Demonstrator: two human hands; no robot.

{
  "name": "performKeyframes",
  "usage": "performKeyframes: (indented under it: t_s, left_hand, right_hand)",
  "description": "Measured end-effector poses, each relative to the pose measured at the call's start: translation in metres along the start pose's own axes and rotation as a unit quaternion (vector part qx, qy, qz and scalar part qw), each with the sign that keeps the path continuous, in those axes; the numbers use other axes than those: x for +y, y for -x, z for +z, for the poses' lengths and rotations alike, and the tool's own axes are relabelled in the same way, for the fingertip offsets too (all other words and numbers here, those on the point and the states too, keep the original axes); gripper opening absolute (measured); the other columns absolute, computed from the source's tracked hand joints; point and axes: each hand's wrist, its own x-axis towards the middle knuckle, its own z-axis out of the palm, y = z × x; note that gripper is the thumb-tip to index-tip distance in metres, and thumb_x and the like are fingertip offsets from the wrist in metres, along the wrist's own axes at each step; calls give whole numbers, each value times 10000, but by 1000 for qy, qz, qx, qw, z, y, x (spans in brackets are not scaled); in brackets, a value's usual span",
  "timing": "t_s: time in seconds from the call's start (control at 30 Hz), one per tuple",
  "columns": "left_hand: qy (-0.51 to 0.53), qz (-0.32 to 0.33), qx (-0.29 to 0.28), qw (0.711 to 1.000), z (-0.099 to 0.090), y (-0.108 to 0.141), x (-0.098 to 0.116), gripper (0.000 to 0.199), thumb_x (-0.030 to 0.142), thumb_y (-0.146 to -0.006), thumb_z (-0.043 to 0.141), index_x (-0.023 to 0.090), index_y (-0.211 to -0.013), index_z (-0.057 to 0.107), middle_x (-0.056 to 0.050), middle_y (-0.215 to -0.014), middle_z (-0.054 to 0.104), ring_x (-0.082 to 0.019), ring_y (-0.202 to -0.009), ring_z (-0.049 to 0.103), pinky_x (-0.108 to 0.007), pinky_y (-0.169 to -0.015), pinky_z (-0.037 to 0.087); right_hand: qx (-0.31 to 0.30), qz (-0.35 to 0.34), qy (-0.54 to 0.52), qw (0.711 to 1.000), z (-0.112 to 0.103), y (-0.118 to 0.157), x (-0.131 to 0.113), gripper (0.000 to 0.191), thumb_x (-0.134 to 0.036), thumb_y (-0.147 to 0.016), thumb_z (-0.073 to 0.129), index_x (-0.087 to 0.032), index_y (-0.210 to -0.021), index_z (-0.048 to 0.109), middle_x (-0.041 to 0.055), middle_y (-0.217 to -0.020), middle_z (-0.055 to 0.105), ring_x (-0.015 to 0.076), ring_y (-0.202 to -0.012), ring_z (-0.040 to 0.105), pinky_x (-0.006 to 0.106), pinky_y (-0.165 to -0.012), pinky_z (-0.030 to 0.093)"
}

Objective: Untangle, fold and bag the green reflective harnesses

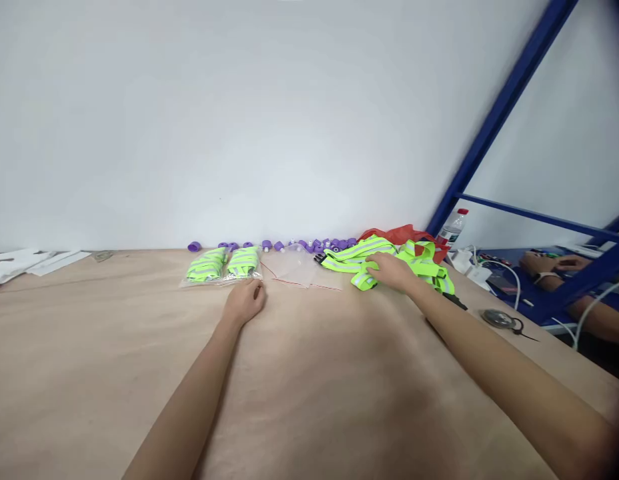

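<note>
Left hand [245,301] on the brown table [114,373], fingers curled inward against one another. Right hand [392,272] over the fluorescent reflective straps [357,253], fingers bent down onto them; cannot tell whether any strap is pinched.

From left hand: packed strap bags [207,267] at 10 and 12 o'clock, the nearer edge just beside the knuckles. Flat clear bags [294,267] at 2, lying between the hand and the strap heap. Purple parts [334,245] strung along the wall's foot, 10 round to 2. White sheets [19,263] far off at 9.

From right hand: red bag [402,235] at 1, partly covered by straps. Bottle [452,227] at 2, behind that bag's edge. Round object [498,319] with a loop at 4. Blue frame [504,110] slants up at 2; beyond it, another person's hands [542,263] at 3.
</note>
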Motion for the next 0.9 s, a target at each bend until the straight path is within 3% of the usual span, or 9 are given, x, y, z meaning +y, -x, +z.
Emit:
performKeyframes:
  t_s: [0.13, 0.27, 0.43, 0.6, 0.7, 0.77, 0.8, 0.83, 0.9]
  left_hand:
    - [12, -7, 1, 1000, 0, 0, 0, 170, 242, -882, 443, 232, -814, 599, -93, -899, 694, -264, -903, 626, -373, -768, 445]
    - [17, -6, 1, 1000, -2, 0, 1, 174, 242, -876, 438, 224, -810, 598, -89, -877, 692, -261, -871, 622, -369, -747, 439]
    - [30, -20, -4, 999, -5, 0, 3, 193, 239, -872, 426, 216, -815, 609, -73, -893, 699, -245, -886, 622, -344, -753, 434]
    - [29, -20, -6, 999, -2, -1, 1, 204, 250, -878, 421, 210, -813, 610, -77, -889, 692, -245, -877, 613, -342, -761, 425]
    - [32, -17, -5, 999, 0, -2, -1, 200, 249, -878, 418, 206, -815, 603, -85, -889, 689, -250, -879, 611, -347, -767, 423]
    - [35, -15, -3, 999, 0, -2, -2, 199, 250, -878, 416, 203, -811, 597, -90, -887, 688, -255, -881, 610, -351, -766, 422]
    - [37, -15, -2, 999, 0, -2, -2, 198, 252, -878, 415, 202, -810, 594, -93, -889, 687, -257, -880, 610, -352, -765, 421]
    - [39, -14, -2, 999, 0, -2, -2, 198, 253, -878, 414, 201, -807, 592, -95, -890, 686, -259, -878, 609, -353, -763, 420]
    - [43, -14, 0, 999, -1, -2, -1, 199, 256, -875, 413, 200, -799, 589, -103, -891, 684, -263, -871, 609, -356, -760, 418]
  right_hand:
    - [-66, 12, 6, 998, 20, -30, -11, 454, -382, -908, 568, -126, -1280, 619, 179, -1305, 649, 313, -1151, 623, 363, -872, 482]
    - [-113, 35, -4, 993, 35, -48, -20, 394, -399, -863, 637, -110, -1126, 686, 190, -1173, 707, 303, -1049, 664, 338, -830, 485]
    - [-83, 76, -35, 993, 12, -67, -18, 224, -272, -875, 600, -97, -957, 714, 218, -1094, 723, 323, -1010, 679, 354, -826, 491]
    - [22, 129, -99, 986, -68, -87, 4, 199, -190, -908, 526, -92, -865, 693, 213, -918, 743, 277, -916, 703, 315, -804, 513]
    - [102, 168, -157, 968, -139, -93, 14, 265, -178, -959, 418, -77, -915, 660, 141, -701, 701, 207, -639, 689, 295, -646, 543]
    - [170, 179, -196, 949, -193, -92, 15, 328, -144, -994, 291, -68, -1051, 604, 104, -743, 689, 140, -534, 640, 273, -584, 545]
    - [215, 179, -232, 932, -221, -90, 13, 352, -119, -1001, 236, -65, -1102, 569, 92, -791, 684, 102, -510, 614, 258, -580, 546]
    - [292, 171, -335, 879, -250, -86, 10, 327, -108, -1000, 254, -49, -1112, 556, 103, -840, 683, 86, -495, 598, 274, -578, 550]
    - [355, 136, -373, 846, -307, -74, 0, 380, -85, -1002, 173, -49, -1203, 494, 96, -957, 665, 31, -528, 593, 257, -629, 545]
